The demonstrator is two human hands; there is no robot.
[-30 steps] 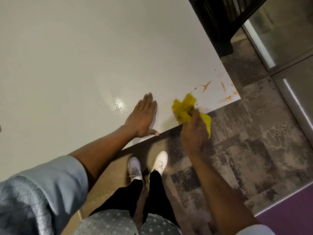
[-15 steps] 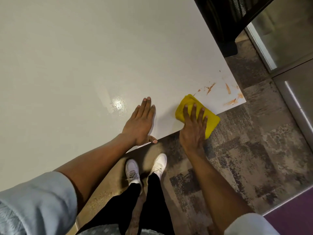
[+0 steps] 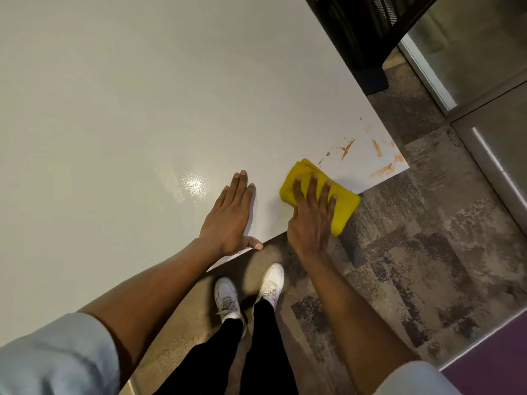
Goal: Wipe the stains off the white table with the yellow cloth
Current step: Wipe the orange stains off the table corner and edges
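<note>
The white table (image 3: 142, 109) fills the upper left of the view. Orange-brown stains (image 3: 370, 155) streak its near right corner. A folded yellow cloth (image 3: 343, 205) lies flat at the table's near edge, partly hanging past it. My right hand (image 3: 312, 215) presses down on the cloth with fingers spread, just left of the stains. My left hand (image 3: 231, 215) rests flat on the bare tabletop beside it, fingers together, holding nothing.
A glossy wet patch (image 3: 194, 185) shines on the table left of my left hand. A dark chair or furniture piece (image 3: 359, 32) stands past the far right table edge. Patterned carpet (image 3: 413, 266) and my white shoes (image 3: 248, 292) are below.
One second ago my right hand held the bunched cloth lifted at the table edge. It has since laid the cloth flat and pressed down on it. My left hand stayed put.
</note>
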